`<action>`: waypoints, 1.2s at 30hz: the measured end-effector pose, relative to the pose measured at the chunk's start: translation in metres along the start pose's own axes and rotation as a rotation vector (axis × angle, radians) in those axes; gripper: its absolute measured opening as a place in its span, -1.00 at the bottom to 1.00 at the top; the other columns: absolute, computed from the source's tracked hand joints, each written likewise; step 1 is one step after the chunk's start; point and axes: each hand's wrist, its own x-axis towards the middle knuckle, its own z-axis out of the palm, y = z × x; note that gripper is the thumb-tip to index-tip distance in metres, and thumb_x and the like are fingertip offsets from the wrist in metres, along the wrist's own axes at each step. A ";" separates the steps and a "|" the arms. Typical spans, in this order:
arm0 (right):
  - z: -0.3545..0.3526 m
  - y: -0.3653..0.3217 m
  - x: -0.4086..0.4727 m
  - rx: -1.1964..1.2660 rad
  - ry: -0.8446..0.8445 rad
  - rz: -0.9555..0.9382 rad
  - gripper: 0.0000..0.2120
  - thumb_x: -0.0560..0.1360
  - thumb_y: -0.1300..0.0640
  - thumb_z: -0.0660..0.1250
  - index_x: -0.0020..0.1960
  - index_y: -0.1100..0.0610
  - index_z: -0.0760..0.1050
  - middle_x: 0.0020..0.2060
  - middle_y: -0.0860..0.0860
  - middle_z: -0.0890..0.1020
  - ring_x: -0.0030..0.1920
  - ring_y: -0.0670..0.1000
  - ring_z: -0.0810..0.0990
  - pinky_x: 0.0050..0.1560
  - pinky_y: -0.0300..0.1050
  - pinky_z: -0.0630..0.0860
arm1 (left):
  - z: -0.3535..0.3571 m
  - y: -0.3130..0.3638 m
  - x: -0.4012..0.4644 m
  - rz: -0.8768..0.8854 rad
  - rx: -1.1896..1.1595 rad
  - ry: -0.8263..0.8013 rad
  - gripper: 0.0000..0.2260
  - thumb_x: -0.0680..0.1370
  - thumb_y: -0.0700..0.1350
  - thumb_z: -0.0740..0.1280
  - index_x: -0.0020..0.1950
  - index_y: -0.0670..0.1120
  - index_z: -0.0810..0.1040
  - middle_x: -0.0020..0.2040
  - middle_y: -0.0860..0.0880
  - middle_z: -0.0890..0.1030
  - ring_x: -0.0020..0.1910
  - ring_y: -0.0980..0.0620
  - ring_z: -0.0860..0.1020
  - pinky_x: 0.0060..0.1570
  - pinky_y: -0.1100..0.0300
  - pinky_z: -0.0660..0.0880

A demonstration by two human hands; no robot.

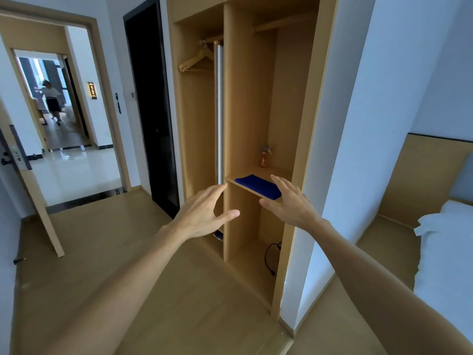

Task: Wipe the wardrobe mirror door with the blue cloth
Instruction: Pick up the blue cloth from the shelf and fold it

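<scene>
At shelf (258,192) edge | blue cloth (257,187) folded | hands spread, right hand (290,203) nearest

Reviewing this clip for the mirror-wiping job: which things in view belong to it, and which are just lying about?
Belong to the job:
- blue cloth, folded on the wardrobe shelf
- right hand, open, at the cloth's near end
- left hand, open, holding nothing
- mirror door, seen edge-on inside the wardrobe

Lying about:
- orange spray bottle, perhaps useful
- wooden hangers
- black cable
- bed
</scene>
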 end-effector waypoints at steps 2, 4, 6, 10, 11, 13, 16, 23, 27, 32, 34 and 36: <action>0.012 0.002 0.026 0.009 0.013 0.024 -0.25 0.52 -0.39 0.20 0.59 -0.16 0.06 0.54 -0.09 0.31 0.49 0.09 0.35 0.41 0.32 0.42 | 0.004 -0.024 0.024 0.025 0.009 -0.018 -0.21 0.53 0.42 0.16 0.63 0.03 0.06 0.62 0.05 0.18 0.55 0.02 0.24 0.45 -0.01 0.27; 0.024 0.003 0.050 0.011 0.018 0.048 -0.27 0.54 -0.37 0.22 0.60 -0.16 0.06 0.54 -0.09 0.31 0.49 0.09 0.35 0.40 0.31 0.43 | 0.009 -0.047 0.048 0.036 -0.004 -0.024 -0.21 0.53 0.41 0.16 0.63 0.03 0.06 0.62 0.05 0.18 0.55 0.02 0.24 0.46 -0.02 0.28; 0.036 0.006 0.072 0.016 0.026 0.064 -0.28 0.55 -0.35 0.23 0.60 -0.14 0.07 0.54 -0.08 0.31 0.48 0.08 0.36 0.40 0.29 0.45 | 0.016 -0.067 0.070 0.030 -0.031 -0.040 -0.21 0.53 0.42 0.15 0.63 0.04 0.05 0.62 0.05 0.18 0.55 0.02 0.24 0.45 -0.05 0.30; 0.055 0.015 0.116 0.013 0.034 0.089 -0.29 0.59 -0.29 0.27 0.61 -0.10 0.08 0.55 -0.06 0.30 0.48 0.08 0.36 0.41 0.26 0.45 | 0.036 -0.106 0.111 0.042 -0.058 -0.068 -0.19 0.51 0.46 0.13 0.63 0.05 0.05 0.62 0.06 0.18 0.55 0.02 0.25 0.44 -0.09 0.33; 0.060 0.018 0.129 0.007 0.032 0.094 -0.29 0.59 -0.28 0.27 0.62 -0.09 0.07 0.56 -0.06 0.29 0.49 0.08 0.35 0.42 0.25 0.44 | 0.041 -0.116 0.123 0.045 -0.064 -0.074 -0.19 0.51 0.46 0.12 0.63 0.05 0.05 0.62 0.07 0.18 0.55 0.03 0.24 0.44 -0.10 0.33; 0.072 0.027 0.154 -0.002 0.029 0.103 -0.28 0.59 -0.26 0.28 0.62 -0.08 0.07 0.57 -0.05 0.27 0.51 0.09 0.31 0.44 0.26 0.41 | 0.052 -0.133 0.148 0.058 -0.069 -0.088 -0.19 0.52 0.45 0.13 0.63 0.05 0.05 0.62 0.06 0.17 0.55 0.02 0.24 0.45 -0.08 0.31; 0.091 0.043 0.196 -0.005 0.020 0.128 -0.26 0.59 -0.27 0.29 0.63 -0.08 0.05 0.60 -0.05 0.22 0.56 0.11 0.23 0.48 0.27 0.34 | 0.069 -0.157 0.193 0.079 -0.073 -0.104 -0.21 0.53 0.43 0.14 0.63 0.04 0.04 0.63 0.05 0.15 0.56 0.01 0.23 0.46 -0.09 0.29; 0.130 0.088 0.301 0.079 0.042 0.158 -0.25 0.59 -0.26 0.28 0.64 -0.08 0.05 0.62 -0.04 0.17 0.61 0.10 0.14 0.55 0.24 0.23 | 0.115 -0.201 0.310 0.121 -0.162 -0.120 -0.21 0.52 0.42 0.17 0.63 0.06 0.06 0.62 0.08 0.18 0.56 0.05 0.22 0.46 -0.08 0.30; 0.145 0.120 0.360 0.122 0.040 0.203 -0.26 0.60 -0.26 0.28 0.64 -0.05 0.07 0.62 -0.01 0.18 0.60 0.12 0.16 0.54 0.24 0.25 | 0.142 -0.222 0.376 0.146 -0.239 -0.148 -0.20 0.50 0.44 0.17 0.62 0.08 0.06 0.61 0.08 0.18 0.56 0.07 0.20 0.47 -0.09 0.28; 0.160 0.152 0.420 0.130 0.029 0.236 -0.25 0.59 -0.27 0.29 0.65 -0.07 0.07 0.62 -0.02 0.18 0.60 0.11 0.17 0.54 0.27 0.24 | 0.171 -0.244 0.448 0.166 -0.300 -0.151 -0.22 0.51 0.42 0.20 0.62 0.10 0.08 0.61 0.11 0.19 0.56 0.10 0.20 0.47 -0.05 0.29; 0.168 0.163 0.441 0.140 0.012 0.256 -0.26 0.59 -0.28 0.29 0.64 -0.11 0.06 0.62 -0.03 0.18 0.60 0.12 0.16 0.54 0.27 0.24 | 0.184 -0.255 0.472 0.165 -0.317 -0.170 -0.21 0.49 0.45 0.18 0.61 0.10 0.09 0.60 0.11 0.21 0.55 0.10 0.22 0.45 -0.06 0.33; 0.175 0.175 0.462 0.150 0.002 0.274 -0.26 0.58 -0.29 0.28 0.64 -0.14 0.05 0.61 -0.04 0.18 0.60 0.13 0.17 0.52 0.29 0.25 | 0.197 -0.265 0.494 0.162 -0.333 -0.188 -0.20 0.48 0.47 0.17 0.61 0.11 0.08 0.60 0.11 0.21 0.55 0.10 0.23 0.43 -0.06 0.35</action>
